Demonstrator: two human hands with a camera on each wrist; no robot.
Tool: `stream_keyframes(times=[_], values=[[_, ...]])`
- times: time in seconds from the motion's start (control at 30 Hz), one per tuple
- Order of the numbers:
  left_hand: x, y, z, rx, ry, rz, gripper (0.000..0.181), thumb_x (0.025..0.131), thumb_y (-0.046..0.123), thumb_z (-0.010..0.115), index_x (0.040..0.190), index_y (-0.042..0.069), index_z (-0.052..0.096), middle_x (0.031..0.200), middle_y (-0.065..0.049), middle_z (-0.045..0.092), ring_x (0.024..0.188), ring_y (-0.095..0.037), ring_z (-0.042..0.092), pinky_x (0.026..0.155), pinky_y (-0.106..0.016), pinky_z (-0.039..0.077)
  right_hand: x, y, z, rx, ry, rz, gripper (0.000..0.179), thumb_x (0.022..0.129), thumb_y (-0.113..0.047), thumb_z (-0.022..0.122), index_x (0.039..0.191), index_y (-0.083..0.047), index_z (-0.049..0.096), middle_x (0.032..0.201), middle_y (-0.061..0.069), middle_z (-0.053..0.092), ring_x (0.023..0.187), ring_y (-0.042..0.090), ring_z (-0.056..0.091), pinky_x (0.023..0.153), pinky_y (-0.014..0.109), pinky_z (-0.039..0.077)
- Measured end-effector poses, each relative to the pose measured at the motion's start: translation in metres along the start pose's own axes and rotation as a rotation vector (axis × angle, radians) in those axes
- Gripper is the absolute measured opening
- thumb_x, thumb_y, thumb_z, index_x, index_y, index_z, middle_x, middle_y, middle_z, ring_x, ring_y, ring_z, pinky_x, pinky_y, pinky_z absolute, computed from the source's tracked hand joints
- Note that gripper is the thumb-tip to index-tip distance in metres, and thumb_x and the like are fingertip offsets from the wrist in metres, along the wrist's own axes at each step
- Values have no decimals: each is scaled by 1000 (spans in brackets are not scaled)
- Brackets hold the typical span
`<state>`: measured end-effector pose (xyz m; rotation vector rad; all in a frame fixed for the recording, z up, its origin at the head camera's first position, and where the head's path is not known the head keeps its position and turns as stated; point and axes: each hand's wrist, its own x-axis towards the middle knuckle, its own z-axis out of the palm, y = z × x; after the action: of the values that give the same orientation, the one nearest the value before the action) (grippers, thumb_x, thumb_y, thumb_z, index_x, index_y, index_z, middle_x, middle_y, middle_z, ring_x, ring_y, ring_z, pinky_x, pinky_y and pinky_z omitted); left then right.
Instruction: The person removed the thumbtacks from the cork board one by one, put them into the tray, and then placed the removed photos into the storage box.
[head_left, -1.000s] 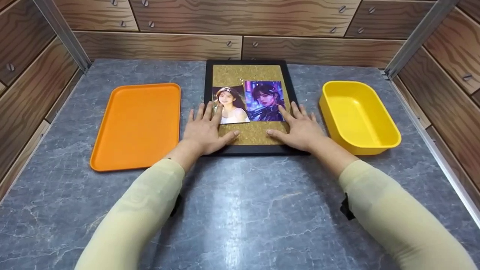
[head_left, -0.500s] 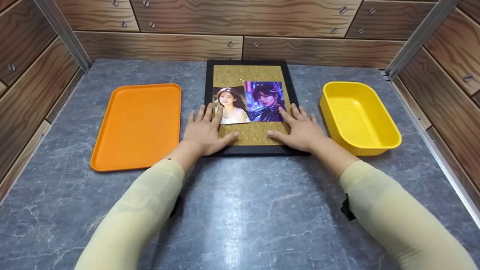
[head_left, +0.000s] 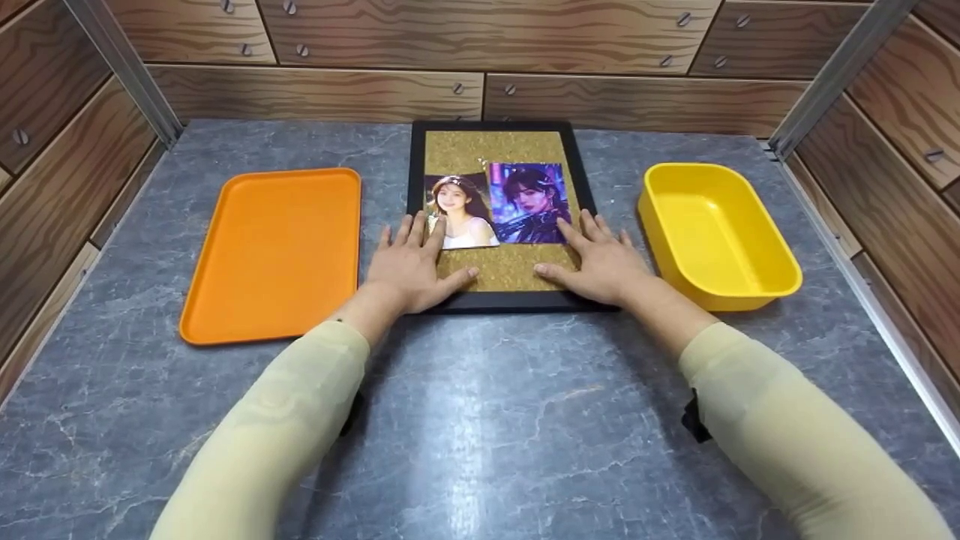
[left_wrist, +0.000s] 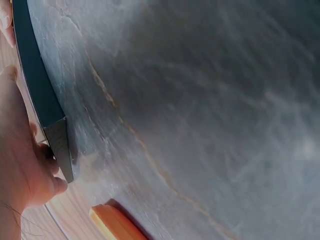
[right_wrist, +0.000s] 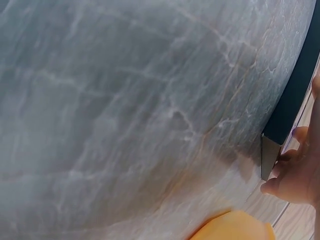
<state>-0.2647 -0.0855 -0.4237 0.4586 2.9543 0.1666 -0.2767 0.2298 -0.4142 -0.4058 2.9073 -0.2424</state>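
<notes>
Since the earlier frame, the fingertips of both hands have drawn very slightly toward the person; the framed board, the pictures and the two containers lie where they were. The left hand (head_left: pixel 409 266) and right hand (head_left: pixel 607 262) rest palm down with fingers spread and nearly straight, gripping nothing. They press on the near left and right sides of a black frame (head_left: pixel 517 301), and both thumbs point inward over its cork surface (head_left: pixel 495 271). The left index fingertip reaches the edge of a photo of a person in white (head_left: pixel 466 229); the right one touches a purple picture (head_left: pixel 527 202). The two pictures lie side by side on the cork, the purple one set slightly farther back. The wrist views show each hand beside a near corner of the frame. Farther out, an orange tray (head_left: pixel 277 255) lies to the left and a yellow box (head_left: pixel 720 225) stands to the right, both on the grey marbled table (head_left: pixel 525 420). Pale yellow sleeves (head_left: pixel 262 427) cover the forearms; wood-patterned walls (head_left: pixel 375 34) surround the table's back and sides.
</notes>
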Motion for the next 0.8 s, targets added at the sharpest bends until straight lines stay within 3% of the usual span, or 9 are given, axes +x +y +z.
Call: stream_keyframes(times=[0.8], values=[[-2,-2,3,50,-3,44,106,96,88,24,172,17,7,175,-25,3,161,-43,6,129,-60,10,-2,2,5,35,15,-18,112,92,-89,41,171,-14,17,174,24,0,160,46,1,127,64,11]])
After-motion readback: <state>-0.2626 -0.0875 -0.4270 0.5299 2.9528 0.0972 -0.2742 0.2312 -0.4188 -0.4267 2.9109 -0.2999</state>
